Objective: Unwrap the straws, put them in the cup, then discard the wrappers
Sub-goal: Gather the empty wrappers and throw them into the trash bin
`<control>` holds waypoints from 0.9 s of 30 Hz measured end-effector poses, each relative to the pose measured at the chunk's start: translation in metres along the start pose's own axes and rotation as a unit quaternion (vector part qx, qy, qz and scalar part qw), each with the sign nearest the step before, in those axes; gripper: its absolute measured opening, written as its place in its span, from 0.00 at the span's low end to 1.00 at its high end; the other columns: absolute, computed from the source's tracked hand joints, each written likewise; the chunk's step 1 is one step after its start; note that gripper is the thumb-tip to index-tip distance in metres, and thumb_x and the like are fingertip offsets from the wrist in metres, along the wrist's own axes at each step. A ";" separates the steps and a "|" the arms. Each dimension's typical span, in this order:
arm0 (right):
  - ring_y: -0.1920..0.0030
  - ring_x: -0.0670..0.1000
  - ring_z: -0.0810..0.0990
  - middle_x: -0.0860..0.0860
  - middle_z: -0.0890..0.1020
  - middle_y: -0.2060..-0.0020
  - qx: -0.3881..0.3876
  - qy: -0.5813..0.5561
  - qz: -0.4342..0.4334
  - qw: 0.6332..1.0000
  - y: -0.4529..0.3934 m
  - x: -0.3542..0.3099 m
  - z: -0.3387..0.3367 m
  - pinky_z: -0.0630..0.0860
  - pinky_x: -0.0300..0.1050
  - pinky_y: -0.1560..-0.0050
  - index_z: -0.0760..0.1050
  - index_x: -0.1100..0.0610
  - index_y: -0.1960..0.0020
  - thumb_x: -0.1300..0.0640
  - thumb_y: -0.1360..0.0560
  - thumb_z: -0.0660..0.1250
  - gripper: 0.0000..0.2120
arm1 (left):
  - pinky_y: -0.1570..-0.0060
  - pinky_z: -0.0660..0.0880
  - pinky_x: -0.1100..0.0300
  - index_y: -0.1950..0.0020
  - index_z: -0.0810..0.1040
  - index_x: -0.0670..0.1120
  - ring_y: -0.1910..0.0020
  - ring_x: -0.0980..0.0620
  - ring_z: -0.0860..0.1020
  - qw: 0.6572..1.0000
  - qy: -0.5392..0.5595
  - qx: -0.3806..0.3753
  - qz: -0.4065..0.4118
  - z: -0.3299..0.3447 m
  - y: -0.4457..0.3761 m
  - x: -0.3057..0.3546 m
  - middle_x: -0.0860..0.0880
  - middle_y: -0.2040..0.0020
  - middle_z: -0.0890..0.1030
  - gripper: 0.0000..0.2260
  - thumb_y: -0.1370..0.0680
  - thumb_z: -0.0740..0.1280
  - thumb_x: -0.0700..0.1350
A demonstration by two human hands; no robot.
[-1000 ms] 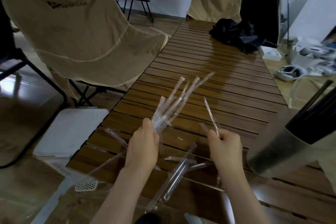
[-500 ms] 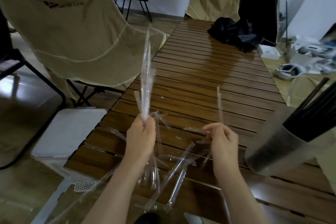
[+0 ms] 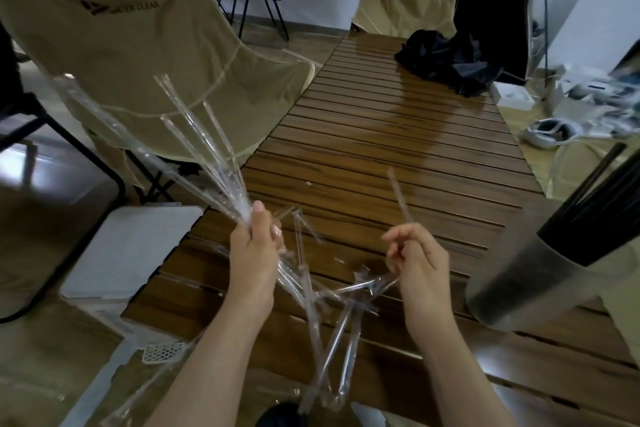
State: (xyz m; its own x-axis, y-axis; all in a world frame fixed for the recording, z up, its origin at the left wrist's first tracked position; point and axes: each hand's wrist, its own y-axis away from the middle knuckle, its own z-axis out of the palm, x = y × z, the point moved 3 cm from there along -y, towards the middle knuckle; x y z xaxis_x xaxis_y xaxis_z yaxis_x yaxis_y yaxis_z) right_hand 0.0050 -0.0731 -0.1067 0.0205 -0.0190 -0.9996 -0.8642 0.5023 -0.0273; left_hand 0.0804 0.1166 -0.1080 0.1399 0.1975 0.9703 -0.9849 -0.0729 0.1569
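Observation:
My left hand point(image 3: 254, 253) grips a bunch of clear plastic wrappers point(image 3: 204, 152) that fan up and to the left, past the table's edge; more of them hang down below the fist. My right hand point(image 3: 417, 263) pinches a single clear wrapper point(image 3: 400, 196) that stands up from its fingers, and another strand trails from it to the left. Loose clear wrappers point(image 3: 341, 322) lie crossed on the slatted wooden table point(image 3: 381, 149) between my forearms. A frosted cup point(image 3: 530, 284) holding several black straws point(image 3: 588, 191) stands at the right.
A beige folding chair point(image 3: 138, 55) stands left of the table, with a white flat lid point(image 3: 135, 253) on the floor below it. A black cloth heap point(image 3: 446, 62) lies on the table's far end. A second beige chair point(image 3: 405, 0) is behind it.
My left hand has tipped the bunch of wrappers from upright to leaning far left. My right hand has shifted slightly right, still pinching its wrapper.

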 end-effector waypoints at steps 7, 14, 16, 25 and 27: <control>0.54 0.41 0.74 0.40 0.73 0.54 -0.234 0.348 -0.132 0.898 0.013 0.013 0.015 0.72 0.34 0.57 0.73 0.44 0.48 0.55 0.21 0.60 0.07 | 0.59 0.74 0.61 0.49 0.77 0.51 0.63 0.59 0.77 0.991 -0.107 -0.029 0.078 0.000 0.000 -0.001 0.51 0.58 0.80 0.08 0.18 0.58 0.49; 0.46 0.39 0.66 0.36 0.63 0.48 -0.255 0.482 -0.150 0.825 0.017 0.020 0.017 0.70 0.38 0.46 0.66 0.40 0.40 0.29 0.34 0.64 0.27 | 0.67 0.70 0.64 0.49 0.75 0.50 0.71 0.59 0.70 0.988 -0.118 -0.021 0.098 -0.005 -0.004 -0.002 0.54 0.67 0.72 0.09 0.17 0.56 0.47; 0.48 0.40 0.67 0.37 0.64 0.50 -0.235 0.469 -0.151 0.838 0.016 0.020 0.018 0.72 0.38 0.48 0.67 0.41 0.46 0.33 0.32 0.65 0.20 | 0.66 0.69 0.62 0.50 0.75 0.50 0.72 0.59 0.69 0.989 -0.113 -0.020 0.092 -0.005 -0.004 -0.002 0.54 0.68 0.71 0.10 0.17 0.55 0.48; 0.52 0.47 0.65 0.45 0.65 0.52 -0.105 0.523 -0.169 0.829 0.011 0.027 0.019 0.63 0.38 0.54 0.71 0.49 0.53 0.50 0.25 0.66 0.05 | 0.79 0.63 0.67 0.53 0.77 0.49 0.80 0.61 0.66 0.980 -0.180 -0.056 0.061 -0.001 -0.001 -0.001 0.54 0.73 0.70 0.15 0.24 0.62 0.60; 0.52 0.46 0.66 0.46 0.67 0.51 -0.095 0.527 -0.177 0.826 0.011 0.026 0.019 0.65 0.38 0.53 0.72 0.51 0.51 0.54 0.25 0.67 0.04 | 0.80 0.63 0.69 0.53 0.77 0.48 0.82 0.61 0.67 0.965 -0.242 -0.069 0.079 0.000 -0.001 -0.002 0.53 0.72 0.72 0.15 0.25 0.64 0.60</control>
State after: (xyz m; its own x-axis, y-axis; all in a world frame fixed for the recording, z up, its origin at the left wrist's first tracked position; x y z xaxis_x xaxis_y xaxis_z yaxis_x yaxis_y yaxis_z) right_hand 0.0053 -0.0516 -0.1327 -0.0732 -0.9280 -0.3654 -0.9630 0.1611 -0.2161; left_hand 0.0811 0.1163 -0.1105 -0.0151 -0.2873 0.9577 -0.9973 0.0728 0.0062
